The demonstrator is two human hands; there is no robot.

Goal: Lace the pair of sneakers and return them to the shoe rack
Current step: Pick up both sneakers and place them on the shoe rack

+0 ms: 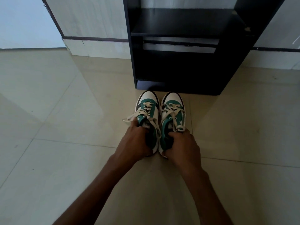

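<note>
Two white, green and dark-brown sneakers stand side by side on the tiled floor, toes toward the shoe rack. My left hand (135, 142) grips the heel opening of the left sneaker (146, 101), fingers inside the collar. My right hand (182, 147) grips the right sneaker (172, 101) the same way. Cream laces run through the lower eyelets of both shoes, and their loose ends hang over the sides. The black shoe rack (177, 69) stands just beyond the toes, its shelves bare.
A pale wood-grain wall panel (90, 21) with a dark trim strip runs behind the rack on both sides. Beige floor tiles (56, 111) spread to the left and right of the shoes.
</note>
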